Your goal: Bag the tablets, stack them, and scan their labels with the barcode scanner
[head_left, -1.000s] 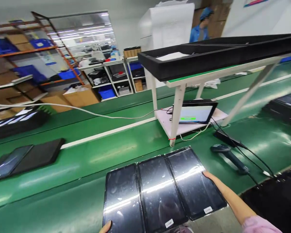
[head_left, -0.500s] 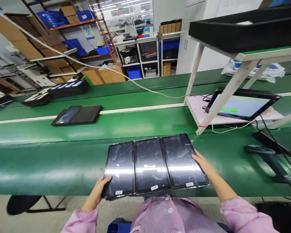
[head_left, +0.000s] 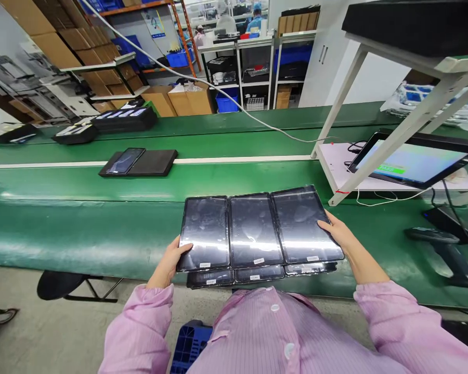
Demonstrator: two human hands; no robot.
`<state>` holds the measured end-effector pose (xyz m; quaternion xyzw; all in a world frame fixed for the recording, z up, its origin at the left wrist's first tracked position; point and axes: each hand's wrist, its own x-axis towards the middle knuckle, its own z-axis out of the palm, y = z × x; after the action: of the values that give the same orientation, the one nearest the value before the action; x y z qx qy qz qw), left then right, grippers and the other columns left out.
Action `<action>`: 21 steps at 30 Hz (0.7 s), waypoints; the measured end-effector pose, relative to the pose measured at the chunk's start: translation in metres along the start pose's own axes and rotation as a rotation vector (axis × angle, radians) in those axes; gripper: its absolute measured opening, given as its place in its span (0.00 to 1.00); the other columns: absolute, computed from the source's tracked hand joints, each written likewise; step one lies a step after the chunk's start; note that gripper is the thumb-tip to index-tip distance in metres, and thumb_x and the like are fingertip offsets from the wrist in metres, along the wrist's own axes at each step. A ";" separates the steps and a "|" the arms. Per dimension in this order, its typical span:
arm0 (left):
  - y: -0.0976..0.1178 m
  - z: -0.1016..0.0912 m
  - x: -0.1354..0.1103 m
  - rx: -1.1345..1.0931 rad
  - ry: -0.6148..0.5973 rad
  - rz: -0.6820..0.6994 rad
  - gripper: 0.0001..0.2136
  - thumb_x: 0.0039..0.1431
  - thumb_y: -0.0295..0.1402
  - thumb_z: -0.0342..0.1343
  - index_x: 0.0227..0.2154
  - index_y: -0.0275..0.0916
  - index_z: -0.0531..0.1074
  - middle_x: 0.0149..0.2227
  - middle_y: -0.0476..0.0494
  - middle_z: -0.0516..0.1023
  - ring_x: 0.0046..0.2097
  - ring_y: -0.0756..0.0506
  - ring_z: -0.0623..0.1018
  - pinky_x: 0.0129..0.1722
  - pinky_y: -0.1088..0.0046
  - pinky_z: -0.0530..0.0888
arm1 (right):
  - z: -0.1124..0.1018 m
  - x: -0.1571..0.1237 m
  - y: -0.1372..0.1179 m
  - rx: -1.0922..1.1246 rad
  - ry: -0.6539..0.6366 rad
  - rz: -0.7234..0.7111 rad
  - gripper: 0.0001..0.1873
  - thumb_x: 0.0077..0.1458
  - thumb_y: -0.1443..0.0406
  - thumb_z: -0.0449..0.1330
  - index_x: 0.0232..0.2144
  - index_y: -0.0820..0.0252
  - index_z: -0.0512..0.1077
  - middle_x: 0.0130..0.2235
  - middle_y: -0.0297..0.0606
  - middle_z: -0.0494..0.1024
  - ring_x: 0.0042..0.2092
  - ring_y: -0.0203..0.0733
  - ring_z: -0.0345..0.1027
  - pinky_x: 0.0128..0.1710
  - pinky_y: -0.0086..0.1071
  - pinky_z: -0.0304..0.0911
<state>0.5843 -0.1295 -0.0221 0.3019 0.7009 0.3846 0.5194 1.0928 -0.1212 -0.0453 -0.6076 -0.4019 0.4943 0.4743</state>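
Three black tablets (head_left: 253, 228) lie side by side in a row that I hold level above the near edge of the green conveyor belt (head_left: 101, 228). A second row of tablets (head_left: 253, 274) shows just beneath them. My left hand (head_left: 170, 259) grips the left end of the stack, thumb on the left tablet's screen. My right hand (head_left: 337, 234) grips the right end, thumb on the right tablet. Small white labels sit at the near edges of the tablets. Both of my sleeves are pink.
A lit monitor (head_left: 409, 161) rests on a white stand (head_left: 374, 135) at the right, with a barcode scanner (head_left: 437, 241) and cables nearby. A tablet on a black tray (head_left: 138, 162) lies farther along the belt. More black trays (head_left: 125, 118) sit beyond. Shelves and cardboard boxes stand behind.
The row of tablets has risen off the belt and come toward me, and a second row now shows beneath it. The camera has tilted down and left.
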 end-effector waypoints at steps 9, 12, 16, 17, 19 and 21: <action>-0.005 0.029 0.009 -0.100 -0.090 -0.156 0.16 0.43 0.32 0.60 0.38 0.37 0.66 0.28 0.46 0.76 0.26 0.46 0.76 0.26 0.73 0.73 | 0.003 -0.003 0.020 0.188 -0.066 0.260 0.34 0.47 0.55 0.60 0.56 0.54 0.59 0.49 0.37 0.72 0.47 0.48 0.68 0.48 0.39 0.63; 0.001 0.032 0.003 -0.094 -0.070 -0.152 0.16 0.44 0.31 0.59 0.39 0.38 0.67 0.28 0.46 0.76 0.26 0.46 0.76 0.27 0.73 0.73 | 0.005 -0.004 0.010 0.228 -0.080 0.262 0.34 0.44 0.57 0.62 0.55 0.56 0.61 0.45 0.38 0.75 0.42 0.49 0.71 0.45 0.39 0.65; 0.011 0.032 -0.004 -0.088 -0.032 -0.107 0.18 0.42 0.29 0.60 0.39 0.38 0.67 0.28 0.47 0.76 0.26 0.47 0.76 0.25 0.75 0.73 | 0.004 0.000 -0.002 0.232 -0.068 0.193 0.35 0.40 0.59 0.64 0.53 0.54 0.63 0.46 0.37 0.74 0.44 0.49 0.69 0.46 0.39 0.64; 0.013 0.032 -0.003 -0.088 -0.030 -0.102 0.18 0.41 0.29 0.60 0.39 0.38 0.67 0.28 0.47 0.76 0.26 0.47 0.76 0.25 0.75 0.73 | 0.003 0.002 -0.004 0.229 -0.071 0.172 0.35 0.40 0.59 0.64 0.53 0.55 0.63 0.47 0.36 0.73 0.44 0.49 0.69 0.46 0.39 0.64; 0.017 0.032 0.001 -0.078 -0.037 -0.086 0.18 0.40 0.29 0.60 0.38 0.38 0.67 0.27 0.48 0.76 0.25 0.47 0.75 0.24 0.76 0.72 | 0.002 0.008 -0.009 0.217 -0.077 0.127 0.35 0.39 0.60 0.65 0.52 0.55 0.64 0.47 0.36 0.73 0.46 0.50 0.68 0.47 0.39 0.63; 0.023 0.032 0.010 -0.045 -0.034 -0.063 0.17 0.40 0.29 0.60 0.37 0.37 0.67 0.26 0.49 0.75 0.24 0.47 0.75 0.22 0.76 0.71 | 0.002 0.016 -0.013 0.213 -0.080 0.085 0.34 0.39 0.60 0.65 0.51 0.56 0.65 0.48 0.36 0.73 0.47 0.50 0.67 0.47 0.38 0.62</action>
<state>0.6126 -0.1023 -0.0126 0.2743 0.6922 0.3785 0.5499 1.0936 -0.1022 -0.0361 -0.5502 -0.3394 0.5777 0.4984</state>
